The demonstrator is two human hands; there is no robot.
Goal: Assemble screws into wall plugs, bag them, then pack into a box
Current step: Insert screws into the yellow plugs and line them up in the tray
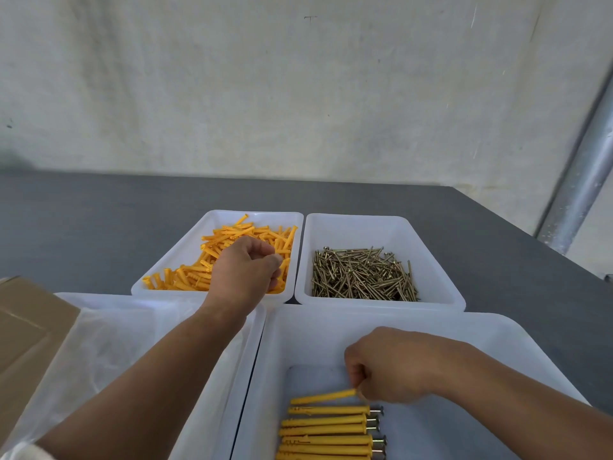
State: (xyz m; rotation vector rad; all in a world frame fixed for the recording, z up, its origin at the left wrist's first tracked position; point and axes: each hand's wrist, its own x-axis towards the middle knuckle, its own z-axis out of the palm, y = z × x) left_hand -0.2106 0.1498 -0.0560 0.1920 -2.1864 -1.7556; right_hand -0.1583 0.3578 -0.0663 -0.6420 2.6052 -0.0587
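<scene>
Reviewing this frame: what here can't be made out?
All head view:
- Whether the left hand grips anything in the plug tray: its curled fingers hide the grip.
- The screw end of the plug pinched by the right hand: the hand covers it.
- How many finished plugs lie in the near tray: the bottom edge cuts the row.
- The box: the left edge cuts it, inside unseen.

grey table (pixel 99 227), pale wall (pixel 265 94), metal pole (pixel 577 194)
</scene>
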